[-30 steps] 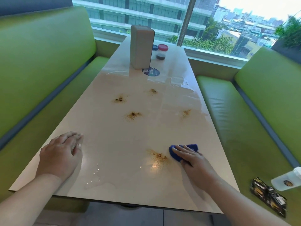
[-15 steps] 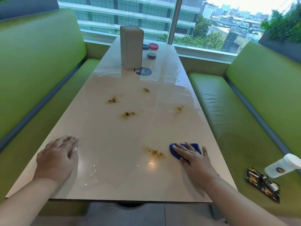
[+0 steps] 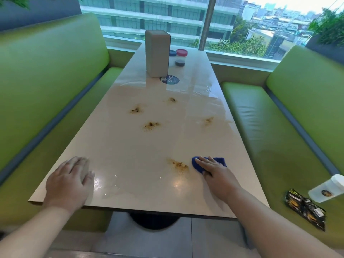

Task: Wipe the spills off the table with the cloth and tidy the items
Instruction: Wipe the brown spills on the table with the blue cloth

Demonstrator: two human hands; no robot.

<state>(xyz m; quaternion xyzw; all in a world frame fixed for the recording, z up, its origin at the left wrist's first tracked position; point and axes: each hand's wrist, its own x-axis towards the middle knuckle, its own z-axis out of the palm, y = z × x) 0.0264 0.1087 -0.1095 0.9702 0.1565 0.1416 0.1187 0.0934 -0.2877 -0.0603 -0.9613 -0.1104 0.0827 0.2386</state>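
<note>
A long pale table (image 3: 130,149) carries several brown spills; the nearest spill (image 3: 179,164) lies just left of a blue cloth (image 3: 198,165). My right hand (image 3: 216,172) presses flat on that cloth near the table's right edge. My left hand (image 3: 69,180) rests flat on the bare tabletop at the near left, holding nothing. Other spills sit at mid-table: one (image 3: 151,125), one (image 3: 136,109), one (image 3: 172,100) and one (image 3: 208,120).
A grey napkin box (image 3: 157,53) stands at the far end, with a red-lidded jar (image 3: 181,57) and a blue-lidded jar (image 3: 172,53) behind it. Green benches flank the table. On the right bench (image 3: 260,127) lie a white cup (image 3: 327,190) and black packets (image 3: 305,208).
My right hand with the cloth stays beside the nearest spill. The view has shifted slightly; both hands keep their places on the table.
</note>
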